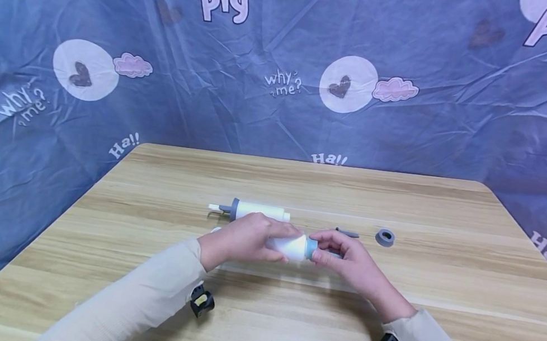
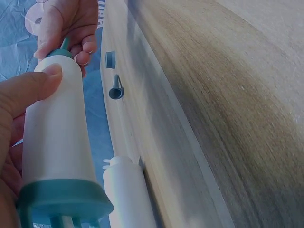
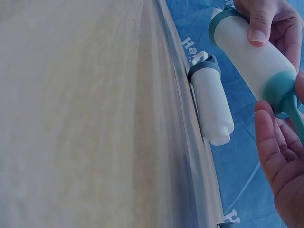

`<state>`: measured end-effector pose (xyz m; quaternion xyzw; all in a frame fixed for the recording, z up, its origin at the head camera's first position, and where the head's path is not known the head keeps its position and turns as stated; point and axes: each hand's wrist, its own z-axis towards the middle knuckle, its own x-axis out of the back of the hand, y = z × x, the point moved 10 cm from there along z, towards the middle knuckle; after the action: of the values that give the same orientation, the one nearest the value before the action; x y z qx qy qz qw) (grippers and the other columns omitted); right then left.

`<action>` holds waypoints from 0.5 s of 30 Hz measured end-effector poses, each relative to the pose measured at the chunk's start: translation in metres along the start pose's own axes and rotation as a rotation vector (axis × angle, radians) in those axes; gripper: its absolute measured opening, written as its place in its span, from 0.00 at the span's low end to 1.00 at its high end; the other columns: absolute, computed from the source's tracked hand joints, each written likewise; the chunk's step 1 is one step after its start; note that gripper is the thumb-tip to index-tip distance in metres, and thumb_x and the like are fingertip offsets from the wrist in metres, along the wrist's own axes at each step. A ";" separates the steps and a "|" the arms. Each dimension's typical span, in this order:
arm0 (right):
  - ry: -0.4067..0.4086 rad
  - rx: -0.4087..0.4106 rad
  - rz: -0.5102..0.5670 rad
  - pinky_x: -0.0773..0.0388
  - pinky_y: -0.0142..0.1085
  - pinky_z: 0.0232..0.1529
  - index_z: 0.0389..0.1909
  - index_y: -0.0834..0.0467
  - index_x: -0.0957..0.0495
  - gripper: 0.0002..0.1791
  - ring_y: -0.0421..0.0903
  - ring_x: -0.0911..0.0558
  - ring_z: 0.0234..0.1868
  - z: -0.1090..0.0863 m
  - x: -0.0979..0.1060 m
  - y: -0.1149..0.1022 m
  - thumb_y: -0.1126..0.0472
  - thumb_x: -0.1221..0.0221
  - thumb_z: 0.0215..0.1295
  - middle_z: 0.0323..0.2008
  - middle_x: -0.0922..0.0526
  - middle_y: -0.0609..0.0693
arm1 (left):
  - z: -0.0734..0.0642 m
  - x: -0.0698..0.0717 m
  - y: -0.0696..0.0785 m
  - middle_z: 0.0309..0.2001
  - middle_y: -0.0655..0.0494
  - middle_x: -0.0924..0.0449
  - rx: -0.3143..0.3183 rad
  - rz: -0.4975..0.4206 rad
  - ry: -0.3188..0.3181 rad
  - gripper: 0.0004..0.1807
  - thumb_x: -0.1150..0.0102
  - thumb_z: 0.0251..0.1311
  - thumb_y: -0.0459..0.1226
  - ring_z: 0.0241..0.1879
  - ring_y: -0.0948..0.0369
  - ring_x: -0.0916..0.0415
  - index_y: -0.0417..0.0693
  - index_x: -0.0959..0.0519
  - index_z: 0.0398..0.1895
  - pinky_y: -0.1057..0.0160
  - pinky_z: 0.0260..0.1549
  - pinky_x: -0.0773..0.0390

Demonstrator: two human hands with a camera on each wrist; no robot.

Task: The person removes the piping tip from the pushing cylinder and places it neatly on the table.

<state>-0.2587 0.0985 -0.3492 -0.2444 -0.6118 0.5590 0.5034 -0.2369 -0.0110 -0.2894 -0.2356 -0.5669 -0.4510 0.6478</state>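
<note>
My left hand (image 1: 251, 238) grips a white syringe-like tube (image 2: 57, 128) with green ends, held lengthwise with its narrow end to the right. The thumb lies along the white barrel near the narrow end in the left wrist view. At that end my right hand (image 1: 353, 263) has thumb and fingers around the green end ring (image 3: 279, 88). From the ring a thin green nozzle (image 3: 295, 118) runs out past the right fingers. The wide green collar (image 2: 64, 197) with its prongs sits at the other end, beyond the left hand.
Behind the hands lies a second white tube (image 1: 260, 212) with a grey collar, its narrow end bare. A grey nozzle (image 1: 347, 233) and a grey ring (image 1: 385, 238) lie to its right on the wooden table (image 1: 286, 329). A printed blue cloth (image 1: 240, 105) hangs behind.
</note>
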 end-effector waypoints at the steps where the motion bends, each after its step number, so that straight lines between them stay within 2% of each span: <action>1: 0.008 0.001 -0.008 0.21 0.32 0.39 0.49 0.62 0.27 0.18 0.41 0.20 0.37 0.000 0.001 0.000 0.59 0.41 0.58 0.40 0.20 0.58 | 0.000 0.000 0.000 0.51 0.54 0.21 -0.002 0.002 0.001 0.26 0.35 0.49 0.43 0.47 0.61 0.22 0.46 0.25 0.53 0.69 0.44 0.23; 9: 0.033 0.007 -0.029 0.22 0.30 0.41 0.48 0.61 0.26 0.21 0.40 0.21 0.40 0.000 0.003 -0.001 0.61 0.36 0.52 0.41 0.20 0.57 | -0.001 0.000 0.002 0.51 0.54 0.22 -0.005 0.017 -0.003 0.26 0.35 0.49 0.44 0.47 0.60 0.22 0.45 0.25 0.53 0.69 0.44 0.24; 15: 0.020 0.005 -0.015 0.24 0.29 0.44 0.52 0.63 0.30 0.27 0.39 0.22 0.43 0.000 0.002 -0.003 0.61 0.35 0.51 0.44 0.21 0.57 | -0.001 0.001 -0.001 0.51 0.54 0.22 0.008 0.021 -0.001 0.26 0.36 0.49 0.44 0.48 0.60 0.23 0.46 0.25 0.53 0.69 0.45 0.24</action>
<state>-0.2588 0.0995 -0.3461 -0.2441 -0.6072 0.5543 0.5143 -0.2375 -0.0122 -0.2890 -0.2394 -0.5666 -0.4418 0.6531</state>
